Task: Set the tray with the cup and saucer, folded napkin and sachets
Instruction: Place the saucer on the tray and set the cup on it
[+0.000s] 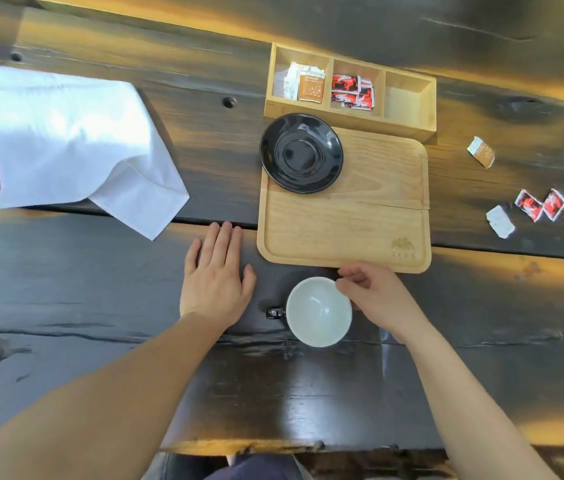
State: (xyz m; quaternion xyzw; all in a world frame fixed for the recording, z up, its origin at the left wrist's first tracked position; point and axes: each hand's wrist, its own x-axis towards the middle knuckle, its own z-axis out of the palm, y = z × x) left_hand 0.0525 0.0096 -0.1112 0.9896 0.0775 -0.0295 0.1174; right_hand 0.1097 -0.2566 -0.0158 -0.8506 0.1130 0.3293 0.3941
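A light wooden tray lies on the dark table. A black saucer rests on its far left corner, overhanging the edge. In front of the tray stands a cup, white inside, with its dark handle pointing left. My right hand curls around the cup's right rim. My left hand lies flat on the table, left of the cup, fingers spread. A white napkin lies unfolded and rumpled at the far left. Loose sachets are scattered right of the tray.
A wooden three-compartment box stands behind the tray: white and orange sachets on the left, red ones in the middle, the right compartment bare. One orange sachet lies alone at the right. The table's near edge runs just above my lap.
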